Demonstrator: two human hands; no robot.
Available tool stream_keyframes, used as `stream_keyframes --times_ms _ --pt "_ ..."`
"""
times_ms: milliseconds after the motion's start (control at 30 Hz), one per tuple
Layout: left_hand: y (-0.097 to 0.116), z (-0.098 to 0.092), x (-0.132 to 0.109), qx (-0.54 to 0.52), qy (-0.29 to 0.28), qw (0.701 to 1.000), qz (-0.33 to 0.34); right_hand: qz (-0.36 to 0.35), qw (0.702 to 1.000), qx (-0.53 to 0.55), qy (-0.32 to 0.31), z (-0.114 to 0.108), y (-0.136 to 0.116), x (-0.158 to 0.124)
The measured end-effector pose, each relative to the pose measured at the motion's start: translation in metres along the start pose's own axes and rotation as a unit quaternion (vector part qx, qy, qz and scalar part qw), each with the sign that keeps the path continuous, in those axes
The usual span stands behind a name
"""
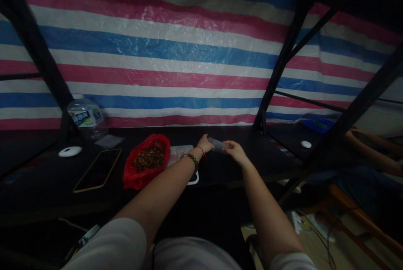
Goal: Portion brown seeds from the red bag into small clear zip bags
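Observation:
Between my two hands is a small clear plastic bag [218, 145], held above the black table. My left hand [206, 144] has its fingers closed on the bag's left end. The fingers of my right hand [235, 152] pinch its right end. Left of my hands, an open red plastic bag [128, 173] holds a heap of small brown dried pieces [149, 158], whose kind I cannot make out. Partly behind my left forearm are a flat white device [193, 179] and some clear plastic packaging [179, 150].
A phone [98, 171], a round white object [69, 151] and a clear labelled bottle [86, 119] are on the left of the table [248, 169]. Dark metal posts [277, 72] flank the striped sheet [163, 56]. At right are another person's arms [374, 148] and a blue tray [318, 125].

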State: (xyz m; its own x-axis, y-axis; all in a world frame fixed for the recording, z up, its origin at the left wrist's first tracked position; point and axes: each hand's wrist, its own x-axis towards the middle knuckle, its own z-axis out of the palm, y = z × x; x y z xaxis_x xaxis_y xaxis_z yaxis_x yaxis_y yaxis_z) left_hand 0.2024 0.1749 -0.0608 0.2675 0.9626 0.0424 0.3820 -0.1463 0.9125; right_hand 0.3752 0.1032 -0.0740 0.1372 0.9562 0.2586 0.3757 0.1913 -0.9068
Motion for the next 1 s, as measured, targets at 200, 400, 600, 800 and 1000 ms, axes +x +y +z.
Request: stream_keyframes --times_ms 200,400,600,800,1000 --pt "0.008 0.012 0.002 -0.008 -0.03 0.999 -0.009 0.018 0.999 0.041 0.009 0.001 0.0 0.002" --pt "0.013 0.01 0.001 -0.014 -0.008 0.999 -0.046 0.04 0.998 0.051 -0.026 -0.007 -0.002 -0.004" --pt "0.015 0.017 -0.01 -0.046 -0.063 0.995 -0.056 0.027 0.997 0.015 -0.064 -0.005 -0.006 -0.01" --pt "0.024 0.023 -0.01 -0.066 -0.042 0.997 -0.02 0.001 0.999 0.032 -0.029 -0.002 -0.007 -0.003" --pt "0.015 0.017 -0.004 -0.077 -0.041 0.996 -0.033 0.007 0.999 0.034 -0.041 -0.004 -0.001 -0.004"
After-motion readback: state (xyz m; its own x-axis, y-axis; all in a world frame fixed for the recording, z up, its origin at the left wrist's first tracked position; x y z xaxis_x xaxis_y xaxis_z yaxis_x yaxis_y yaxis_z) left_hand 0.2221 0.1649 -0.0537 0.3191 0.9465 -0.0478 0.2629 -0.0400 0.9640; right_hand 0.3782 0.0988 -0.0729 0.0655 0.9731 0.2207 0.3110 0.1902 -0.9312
